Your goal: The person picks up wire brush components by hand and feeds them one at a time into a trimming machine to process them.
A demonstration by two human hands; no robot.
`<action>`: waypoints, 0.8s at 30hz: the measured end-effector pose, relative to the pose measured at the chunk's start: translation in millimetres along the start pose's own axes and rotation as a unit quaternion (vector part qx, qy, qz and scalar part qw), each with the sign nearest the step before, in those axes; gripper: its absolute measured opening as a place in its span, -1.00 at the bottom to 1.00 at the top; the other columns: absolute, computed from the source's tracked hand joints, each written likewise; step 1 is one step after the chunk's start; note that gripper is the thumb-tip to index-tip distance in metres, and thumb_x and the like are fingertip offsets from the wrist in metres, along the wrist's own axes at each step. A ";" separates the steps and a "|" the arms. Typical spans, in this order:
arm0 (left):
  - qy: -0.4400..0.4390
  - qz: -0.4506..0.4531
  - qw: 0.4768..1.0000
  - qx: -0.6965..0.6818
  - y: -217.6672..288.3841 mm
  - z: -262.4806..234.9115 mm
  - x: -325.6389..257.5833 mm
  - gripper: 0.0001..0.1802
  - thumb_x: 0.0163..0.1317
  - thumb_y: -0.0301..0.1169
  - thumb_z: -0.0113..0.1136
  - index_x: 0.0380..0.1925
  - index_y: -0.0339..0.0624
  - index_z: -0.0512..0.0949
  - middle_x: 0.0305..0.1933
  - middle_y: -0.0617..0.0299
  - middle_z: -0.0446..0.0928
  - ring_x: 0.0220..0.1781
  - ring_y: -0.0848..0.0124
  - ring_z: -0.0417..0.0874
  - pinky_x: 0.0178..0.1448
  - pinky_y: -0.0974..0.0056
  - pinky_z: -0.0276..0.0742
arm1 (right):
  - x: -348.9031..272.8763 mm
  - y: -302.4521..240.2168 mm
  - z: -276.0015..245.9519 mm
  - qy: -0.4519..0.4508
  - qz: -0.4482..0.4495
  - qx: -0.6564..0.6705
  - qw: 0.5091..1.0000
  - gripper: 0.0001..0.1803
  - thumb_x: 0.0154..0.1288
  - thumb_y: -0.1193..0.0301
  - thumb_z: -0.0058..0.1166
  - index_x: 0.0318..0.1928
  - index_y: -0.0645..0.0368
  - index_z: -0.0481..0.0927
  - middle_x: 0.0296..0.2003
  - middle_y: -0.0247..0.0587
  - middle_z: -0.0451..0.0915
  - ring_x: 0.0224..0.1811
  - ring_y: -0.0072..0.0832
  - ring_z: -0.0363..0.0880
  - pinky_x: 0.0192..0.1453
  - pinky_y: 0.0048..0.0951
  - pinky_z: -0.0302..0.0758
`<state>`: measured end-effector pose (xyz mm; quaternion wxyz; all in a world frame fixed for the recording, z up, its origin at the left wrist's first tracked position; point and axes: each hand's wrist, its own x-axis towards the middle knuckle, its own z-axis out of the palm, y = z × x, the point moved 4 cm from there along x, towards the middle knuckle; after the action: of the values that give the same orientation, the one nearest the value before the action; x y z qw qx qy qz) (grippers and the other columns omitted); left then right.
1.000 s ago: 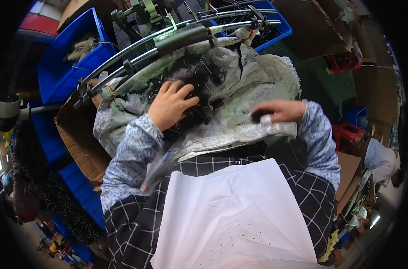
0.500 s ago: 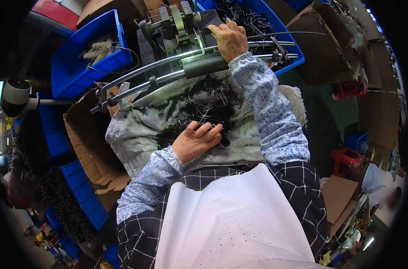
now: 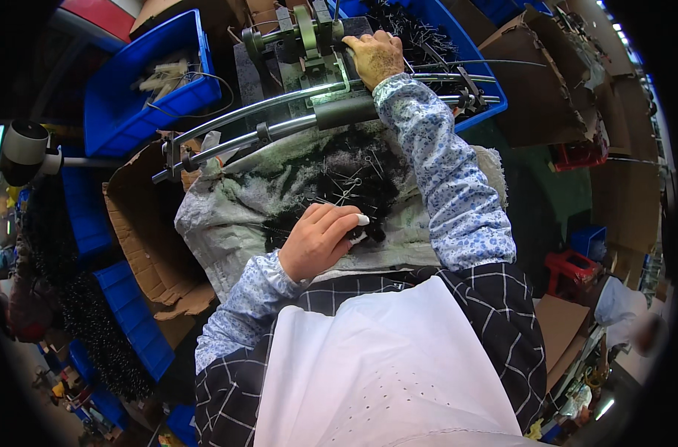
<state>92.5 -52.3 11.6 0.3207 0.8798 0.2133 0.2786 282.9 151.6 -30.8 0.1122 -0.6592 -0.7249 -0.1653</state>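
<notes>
My left hand [image 3: 318, 238] rests low over a whitish woven sack [image 3: 227, 212] smeared with black dust. Its fingers are drawn together, with white wrapping at the fingertips; anything pinched there is too hidden to make out. Just beyond it, thin looped metal wires [image 3: 346, 190] lie scattered on the blackened patch. My right hand [image 3: 376, 59] is at the right side of a bench machine [image 3: 309, 63] with a green wheel-like part. Its fingers are curled, and whatever they grip is hidden from view.
Curved metal rails [image 3: 238, 115] with a dark padded sleeve [image 3: 346, 112] cross in front of the machine. Blue bins stand either side: one with pale pieces [image 3: 100, 119], another with dark bristly wires [image 3: 495, 89]. An opened cardboard box [image 3: 141, 231] sits left; a red stool [image 3: 566, 272] stands right.
My left hand's fingers, spread over the wires before, have closed together slightly nearer to me. My right hand has shifted a little left, its fingers still curled at the machine.
</notes>
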 end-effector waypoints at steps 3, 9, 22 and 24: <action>0.028 0.002 0.999 -0.030 4.0 -10.2 2.8 -0.53 -0.23 -0.62 0.23 -0.19 -0.20 0.41 -0.13 0.12 0.48 -0.22 0.21 0.50 -0.14 0.21 0.37 | 0.1 -0.2 -3.9 -0.009 0.011 -0.015 1.000 -0.73 0.22 0.30 -0.09 -0.07 -0.17 0.53 -0.27 -0.41 0.57 -0.15 -0.42 0.42 0.02 -0.33 0.26; 0.108 -0.015 0.985 -0.130 7.8 -34.1 2.4 -0.69 0.00 -0.57 0.20 -0.23 -0.27 0.36 -0.19 -0.02 0.49 -0.19 0.20 0.54 -0.12 0.27 0.45 | 1.0 0.1 2.2 -0.026 0.013 0.021 0.999 -0.72 0.23 0.33 -0.13 -0.06 -0.18 0.53 -0.22 -0.42 0.57 -0.08 -0.45 0.38 0.06 -0.28 0.20; 0.137 -0.111 0.966 -0.191 -15.7 -42.7 -13.1 -0.58 -0.15 -0.72 0.11 -0.20 -0.23 0.37 -0.08 0.06 0.38 -0.07 0.22 0.47 0.00 0.26 0.39 | -2.4 8.5 -6.6 -0.113 0.077 -0.015 0.990 -0.59 0.17 0.18 -0.04 0.02 0.04 0.42 -0.09 -0.27 0.48 0.08 -0.37 0.24 0.06 -0.14 0.12; 0.130 -0.107 0.969 -0.182 -18.0 -47.9 -10.5 -0.57 -0.18 -0.72 0.09 -0.20 -0.23 0.37 -0.08 0.06 0.38 -0.07 0.21 0.47 0.01 0.26 0.39 | -5.1 12.1 -5.6 -0.117 0.097 -0.018 0.988 -0.63 0.17 0.21 -0.06 -0.04 0.06 0.47 -0.11 -0.27 0.50 0.07 -0.38 0.26 0.04 -0.17 0.14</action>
<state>51.0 -24.1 26.2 0.4725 0.7349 0.2923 0.3890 295.2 145.7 -26.5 0.0301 -0.7434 -0.6623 -0.0884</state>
